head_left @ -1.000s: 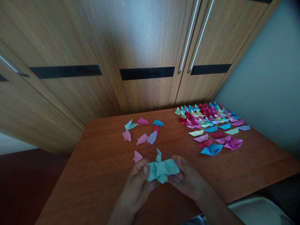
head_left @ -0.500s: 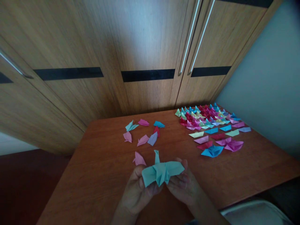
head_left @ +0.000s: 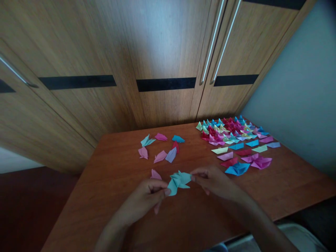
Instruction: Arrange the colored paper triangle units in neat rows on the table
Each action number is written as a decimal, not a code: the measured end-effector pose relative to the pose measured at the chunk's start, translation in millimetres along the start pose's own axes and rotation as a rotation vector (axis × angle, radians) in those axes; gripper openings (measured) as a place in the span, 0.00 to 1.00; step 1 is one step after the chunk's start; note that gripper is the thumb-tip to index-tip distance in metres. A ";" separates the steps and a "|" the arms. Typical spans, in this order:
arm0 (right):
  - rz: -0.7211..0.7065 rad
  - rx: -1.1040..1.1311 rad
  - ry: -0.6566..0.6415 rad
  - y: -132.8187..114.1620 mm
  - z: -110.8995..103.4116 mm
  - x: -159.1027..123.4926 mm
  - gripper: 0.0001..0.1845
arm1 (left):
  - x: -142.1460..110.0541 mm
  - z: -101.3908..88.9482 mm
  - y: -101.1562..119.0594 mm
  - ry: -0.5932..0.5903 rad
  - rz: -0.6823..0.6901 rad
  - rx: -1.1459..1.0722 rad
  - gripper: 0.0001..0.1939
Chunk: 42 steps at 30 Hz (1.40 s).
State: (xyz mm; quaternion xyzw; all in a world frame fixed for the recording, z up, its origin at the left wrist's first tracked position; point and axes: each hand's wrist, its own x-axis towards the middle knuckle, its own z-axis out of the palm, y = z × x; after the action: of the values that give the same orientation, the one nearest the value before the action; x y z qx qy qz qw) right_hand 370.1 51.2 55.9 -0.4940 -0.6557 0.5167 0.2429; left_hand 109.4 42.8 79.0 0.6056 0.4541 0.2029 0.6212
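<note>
A mint-green origami crane is stretched between my two hands above the table. My left hand pinches one wing tip between thumb and fingers. The opposite wing tip is in the closed fingers of my right hand. Just beyond my left hand lies a pink folded paper piece, partly hidden by it. Farther back are more folded pieces, among them a lilac one, a pink one, a blue one and a green one.
On the right of the wooden table several rows of colourful paper boats stand close together. A blue boat and a magenta boat are nearest me. Wooden cabinet doors rise behind the table; a wall borders its right.
Both hands have gone from cupping the crane underneath to gripping its wing tips from either side. The crane has turned and tilted, and sits slightly farther from me. The other paper pieces stay put.
</note>
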 end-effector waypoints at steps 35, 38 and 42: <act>-0.206 0.400 0.113 -7.5 38.2 -6.3 0.26 | 13.2 31.4 -10.1 0.064 0.190 -0.255 0.24; -0.239 0.399 0.144 -11.3 41.6 -7.4 0.26 | 14.5 35.0 -11.6 0.068 0.209 -0.348 0.24; -0.232 0.345 0.139 -15.5 34.9 -5.5 0.25 | 14.2 32.8 -9.2 0.065 0.195 -0.386 0.24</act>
State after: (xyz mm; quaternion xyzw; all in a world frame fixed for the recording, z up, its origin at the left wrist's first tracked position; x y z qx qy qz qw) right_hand 337.2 31.4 59.1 -0.4008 -0.5917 0.5548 0.4261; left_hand 140.4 33.8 61.1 0.5097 0.3660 0.3645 0.6881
